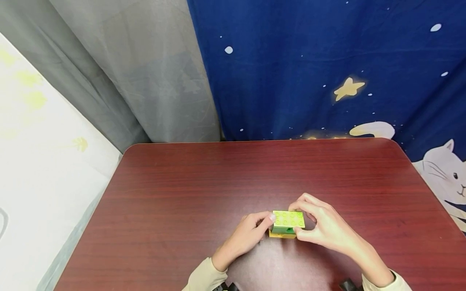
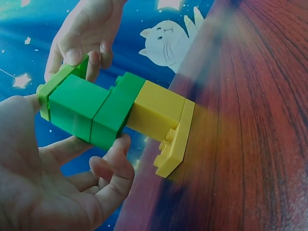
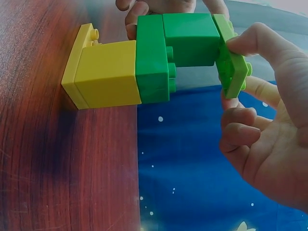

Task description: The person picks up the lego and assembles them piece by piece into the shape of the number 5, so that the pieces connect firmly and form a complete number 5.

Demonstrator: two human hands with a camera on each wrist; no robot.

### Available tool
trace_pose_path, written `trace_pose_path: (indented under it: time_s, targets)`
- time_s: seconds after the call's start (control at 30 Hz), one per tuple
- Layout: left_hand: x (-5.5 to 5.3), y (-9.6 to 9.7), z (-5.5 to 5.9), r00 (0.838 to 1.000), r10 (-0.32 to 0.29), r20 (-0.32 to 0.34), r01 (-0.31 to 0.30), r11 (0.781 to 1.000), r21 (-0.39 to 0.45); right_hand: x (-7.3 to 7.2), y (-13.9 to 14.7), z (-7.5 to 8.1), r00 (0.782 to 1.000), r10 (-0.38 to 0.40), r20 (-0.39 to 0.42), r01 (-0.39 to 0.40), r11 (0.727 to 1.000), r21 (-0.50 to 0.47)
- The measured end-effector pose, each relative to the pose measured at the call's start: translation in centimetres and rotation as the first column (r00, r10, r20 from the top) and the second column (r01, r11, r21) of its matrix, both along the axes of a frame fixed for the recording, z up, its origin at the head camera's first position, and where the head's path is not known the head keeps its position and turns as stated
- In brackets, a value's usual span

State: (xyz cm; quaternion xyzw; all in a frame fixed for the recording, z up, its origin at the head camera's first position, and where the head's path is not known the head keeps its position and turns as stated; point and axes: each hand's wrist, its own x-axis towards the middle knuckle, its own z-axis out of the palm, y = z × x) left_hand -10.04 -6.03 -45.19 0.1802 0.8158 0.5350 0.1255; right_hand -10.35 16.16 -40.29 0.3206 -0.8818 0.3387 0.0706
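Observation:
A stack of toy building blocks stands on the table. At its bottom lies a thin yellow plate (image 3: 77, 62) with a yellow brick (image 3: 108, 72) on it. Above sit a long green brick (image 3: 151, 57) and a squarer green brick (image 2: 79, 101), offset sideways. A thin light green studded plate (image 1: 289, 219) tops them, overhanging on one side. My left hand (image 1: 247, 232) holds the stack's left side, thumb at the light green plate and fingers against the green bricks. My right hand (image 1: 324, 226) pinches the overhanging end of that plate between thumb and fingers.
The dark red wooden table (image 1: 182, 182) has rounded far corners. Behind it hang a grey curtain (image 1: 145, 60) and a blue curtain (image 1: 291, 60) with stars and a cat. A white patterned cloth (image 1: 47, 161) is at the left.

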Motion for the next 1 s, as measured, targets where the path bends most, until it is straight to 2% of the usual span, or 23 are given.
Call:
trace_pose_path:
  time_s: [1.0]
  targets:
    - [0.07,0.1,0.06,0.999,0.017,0.033,-0.017,1.0,0.0,0.12,-0.08,-0.35,1.0,0.019,0.009,-0.019,0.999,-0.049]
